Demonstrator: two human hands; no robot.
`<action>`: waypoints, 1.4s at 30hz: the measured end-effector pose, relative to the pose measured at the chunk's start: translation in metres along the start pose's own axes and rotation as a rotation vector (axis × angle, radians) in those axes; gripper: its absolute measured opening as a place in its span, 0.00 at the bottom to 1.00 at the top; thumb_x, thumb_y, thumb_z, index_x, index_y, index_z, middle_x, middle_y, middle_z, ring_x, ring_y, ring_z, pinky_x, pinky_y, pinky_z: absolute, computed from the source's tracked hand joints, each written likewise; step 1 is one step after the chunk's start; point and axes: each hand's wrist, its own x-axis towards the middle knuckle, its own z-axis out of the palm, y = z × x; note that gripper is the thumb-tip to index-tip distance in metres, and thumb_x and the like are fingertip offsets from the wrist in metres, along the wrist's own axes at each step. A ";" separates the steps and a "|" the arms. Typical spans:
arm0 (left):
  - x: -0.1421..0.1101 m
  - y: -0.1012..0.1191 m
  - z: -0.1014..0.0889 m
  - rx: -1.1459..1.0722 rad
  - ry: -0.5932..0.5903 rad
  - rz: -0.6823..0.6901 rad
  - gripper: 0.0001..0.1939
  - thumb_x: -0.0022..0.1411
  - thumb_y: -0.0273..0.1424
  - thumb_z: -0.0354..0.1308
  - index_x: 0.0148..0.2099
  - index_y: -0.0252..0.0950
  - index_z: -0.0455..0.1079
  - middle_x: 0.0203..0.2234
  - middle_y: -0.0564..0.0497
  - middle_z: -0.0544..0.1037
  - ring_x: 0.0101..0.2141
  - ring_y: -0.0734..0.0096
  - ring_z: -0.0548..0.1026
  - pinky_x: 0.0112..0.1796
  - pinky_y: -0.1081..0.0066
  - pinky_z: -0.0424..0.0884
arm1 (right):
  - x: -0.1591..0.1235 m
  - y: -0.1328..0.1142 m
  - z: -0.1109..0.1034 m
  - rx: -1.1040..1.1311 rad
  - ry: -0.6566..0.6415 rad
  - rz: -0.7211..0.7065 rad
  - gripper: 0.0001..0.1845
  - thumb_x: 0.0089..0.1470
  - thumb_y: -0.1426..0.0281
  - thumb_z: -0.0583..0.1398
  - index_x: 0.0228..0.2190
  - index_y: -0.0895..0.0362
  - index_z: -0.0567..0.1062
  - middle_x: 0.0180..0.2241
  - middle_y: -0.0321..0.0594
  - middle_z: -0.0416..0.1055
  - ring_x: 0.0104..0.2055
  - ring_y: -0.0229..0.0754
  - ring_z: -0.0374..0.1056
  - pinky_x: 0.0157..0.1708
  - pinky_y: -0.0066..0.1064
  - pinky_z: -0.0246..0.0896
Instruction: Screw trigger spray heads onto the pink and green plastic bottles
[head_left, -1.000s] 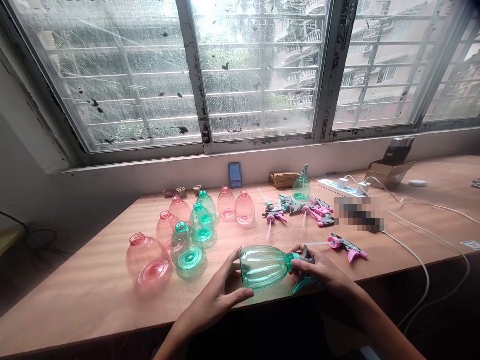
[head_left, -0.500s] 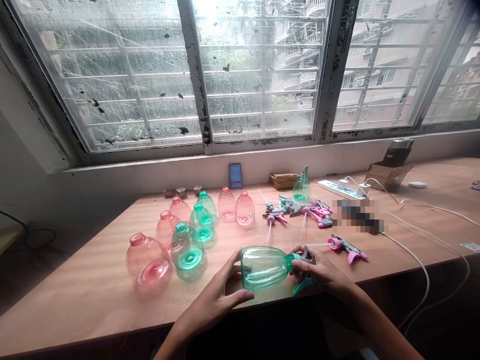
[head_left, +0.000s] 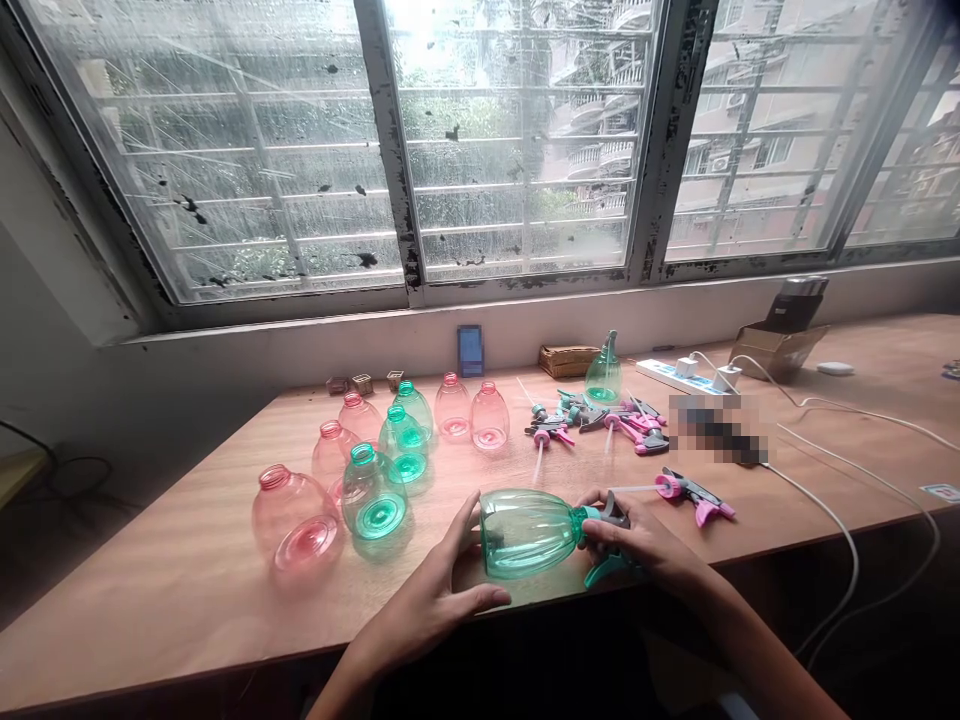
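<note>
A clear green plastic bottle (head_left: 525, 535) lies on its side near the table's front edge, gripped around its body by my left hand (head_left: 439, 595). My right hand (head_left: 637, 545) is shut on a teal and grey trigger spray head (head_left: 613, 530) at the bottle's neck. A pink and grey spray head (head_left: 694, 497) lies just right of my right hand. Several clear pink and green bottle bodies stand to the left, including a pink one (head_left: 296, 520) and a green one (head_left: 373, 495).
Behind my hands lies a heap of pink and teal spray heads (head_left: 592, 420) beside a green bottle (head_left: 604, 375). Further back are a power strip (head_left: 679, 376), white cables, a phone (head_left: 470, 350), a woven box (head_left: 568, 360) and a barred window (head_left: 525, 140).
My left hand has shifted slightly on the green bottle, and the bottle appears to have turned a little about its length. The spray head remains in my right hand.
</note>
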 end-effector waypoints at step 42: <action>-0.003 0.006 0.001 0.106 0.014 -0.036 0.54 0.59 0.35 0.70 0.75 0.46 0.39 0.74 0.48 0.48 0.72 0.51 0.46 0.70 0.53 0.41 | 0.000 0.000 0.000 -0.021 -0.001 -0.002 0.26 0.49 0.52 0.71 0.39 0.57 0.71 0.23 0.33 0.73 0.27 0.42 0.68 0.30 0.33 0.62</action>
